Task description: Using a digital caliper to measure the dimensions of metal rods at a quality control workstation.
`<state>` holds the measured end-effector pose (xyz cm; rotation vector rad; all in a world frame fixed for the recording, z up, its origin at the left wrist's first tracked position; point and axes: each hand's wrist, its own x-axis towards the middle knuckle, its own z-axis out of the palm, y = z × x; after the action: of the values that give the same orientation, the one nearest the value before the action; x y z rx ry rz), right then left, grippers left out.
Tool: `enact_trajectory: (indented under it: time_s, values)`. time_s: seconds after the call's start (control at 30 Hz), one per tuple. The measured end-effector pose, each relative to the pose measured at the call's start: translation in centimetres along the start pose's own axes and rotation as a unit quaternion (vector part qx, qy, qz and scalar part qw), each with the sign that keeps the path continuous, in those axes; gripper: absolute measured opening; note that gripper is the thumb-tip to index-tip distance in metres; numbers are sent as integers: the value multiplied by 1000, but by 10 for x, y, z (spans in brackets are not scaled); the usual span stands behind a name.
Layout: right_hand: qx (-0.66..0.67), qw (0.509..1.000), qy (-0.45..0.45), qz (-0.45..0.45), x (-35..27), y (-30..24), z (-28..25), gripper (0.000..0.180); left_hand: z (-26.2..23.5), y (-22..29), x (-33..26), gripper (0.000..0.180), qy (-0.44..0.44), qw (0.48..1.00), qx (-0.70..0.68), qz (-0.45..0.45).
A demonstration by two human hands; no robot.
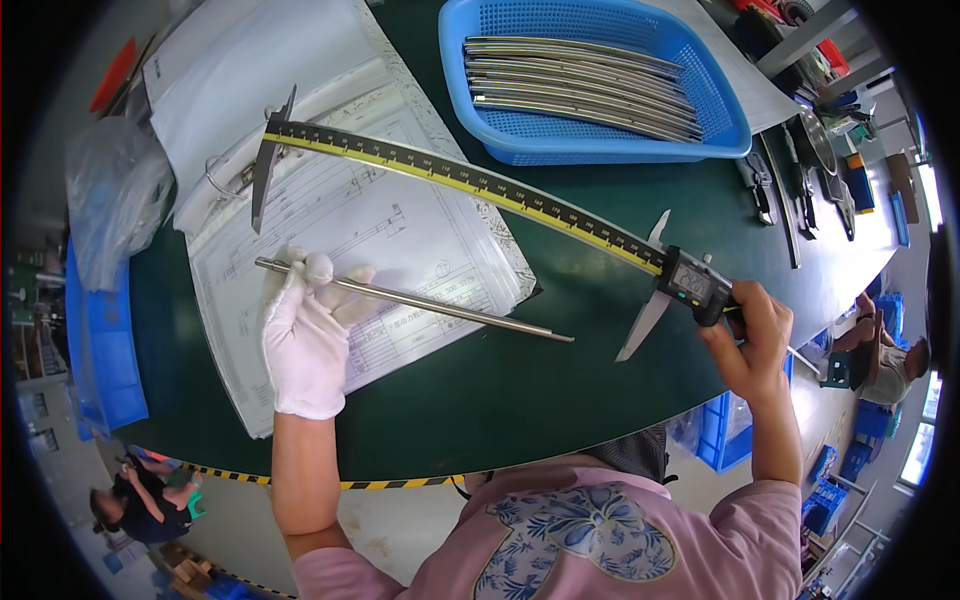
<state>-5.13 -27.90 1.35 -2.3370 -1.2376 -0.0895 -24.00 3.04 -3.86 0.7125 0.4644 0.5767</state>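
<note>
In a white glove, my left hand (308, 335) grips a thin metal rod (450, 309) near its left end, fingers and thumb closed on it. The rod points right and slightly down, above an open binder of technical drawings (370, 240). My bare right hand (752, 340) is closed round the display end of a long digital caliper (480, 182). Its black and yellow beam runs up to the left, over the drawings. The caliper's jaws stand wide apart, and the rod lies below the beam, apart from the jaws.
A blue plastic basket (600, 150) at the back holds several similar metal rods (580, 85). Measuring tools, including another caliper (760, 190), lie on the green table (440, 410) at right. Clear plastic bags (115, 195) sit at left over a blue bin (105, 340). Two people are in the background.
</note>
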Motion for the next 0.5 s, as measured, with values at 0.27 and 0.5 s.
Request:
enact_trajectory:
  time_s: [0.27, 0.5]
  values:
    - [-11, 999, 11, 33, -3, 10, 4, 32, -9, -1, 7, 14, 24, 999, 35, 9]
    - [0, 1000, 17, 25, -8, 14, 13, 31, 3, 6, 8, 29, 44, 998, -3, -44]
